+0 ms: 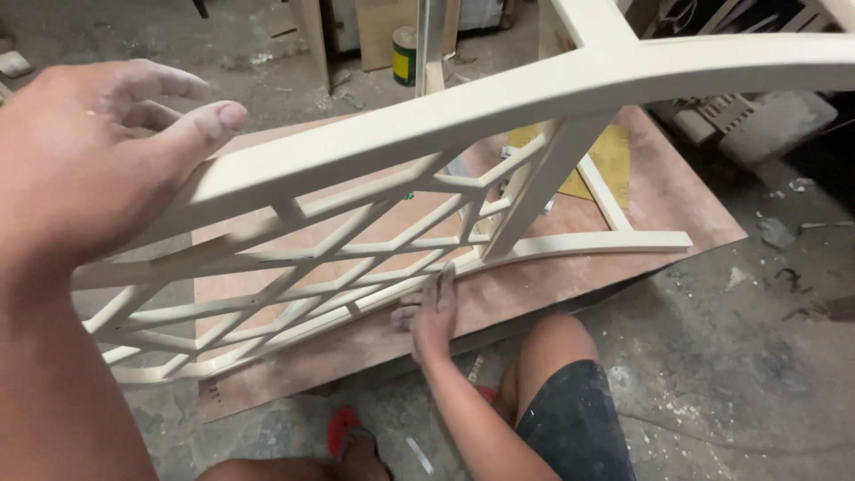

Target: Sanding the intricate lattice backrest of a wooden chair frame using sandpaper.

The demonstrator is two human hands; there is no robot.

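A cream-painted wooden chair frame [427, 134] with a lattice back lies tilted over a brown board [552, 276]. My left hand [98, 160] rests against the near end of its top rail, fingers spread, thumb on the rail's edge. My right hand [434, 307] reaches under the frame, its fingers pressed flat against the lower curved rail [570, 242]. Whether something thin lies under those fingers, I cannot tell.
A yellow sheet [614, 151] lies on the board under the frame. A green and white can [404, 53] stands on the dusty concrete floor at the back. My knee in dark shorts [570, 401] and a red sandal [343, 428] are below. Debris [766, 116] sits at the right.
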